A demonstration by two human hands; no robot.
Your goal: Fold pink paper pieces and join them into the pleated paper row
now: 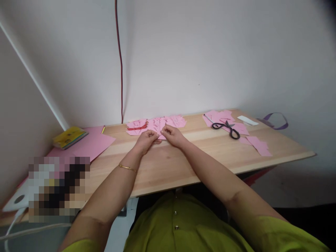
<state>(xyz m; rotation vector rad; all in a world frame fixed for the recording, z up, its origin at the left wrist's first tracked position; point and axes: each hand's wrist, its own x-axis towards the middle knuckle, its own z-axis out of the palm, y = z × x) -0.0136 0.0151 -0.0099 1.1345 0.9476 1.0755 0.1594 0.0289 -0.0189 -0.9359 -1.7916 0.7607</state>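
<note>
A pink paper cut-out (156, 123) with jagged edges lies near the wall, in front of me. My left hand (147, 140) pinches its near edge, fingers closed. Right beside it, my right hand (171, 135) pinches the same piece between thumb and fingers. To the left of the held piece is another pink cut-out (135, 132) with a red strip (137, 127) across it. A similar pink cut-out (176, 121) lies on the right, close to my right hand. Finer detail at my fingertips is too small to make out.
Black-handled scissors (225, 126) rest on pink paper scraps (240, 128) at the right, near a white strip (247, 120) and a purple band (282, 122). At left, a yellow packet (70, 136) sits on pink sheets (98, 145). A white device (19, 199) with a cable is lower left.
</note>
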